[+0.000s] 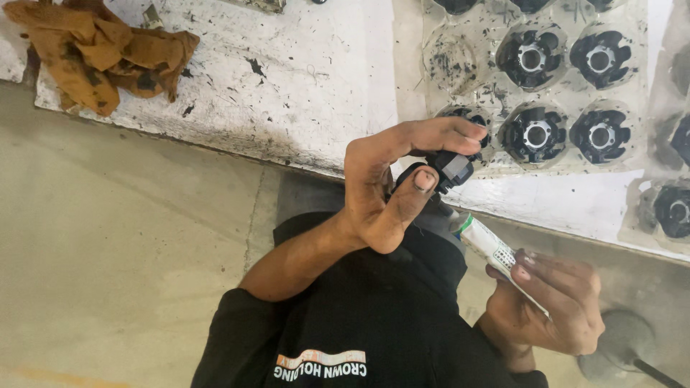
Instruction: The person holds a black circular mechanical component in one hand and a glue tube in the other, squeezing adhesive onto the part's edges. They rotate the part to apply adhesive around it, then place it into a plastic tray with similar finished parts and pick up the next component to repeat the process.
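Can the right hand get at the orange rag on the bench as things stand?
Probably not directly. The right hand is closed around a white tube, and the orange rag lies at the far corner of the white bench, past the left hand holding a black part.

The tabletop is white, chipped and smeared with black marks, its near edge running from left down to the right. A crumpled orange-brown rag lies at its left end, close to the near edge. Toward the right end sits a clear plastic tray with round pockets; most hold black round parts, one pocket is empty. A second tray lies beside it at the far right.
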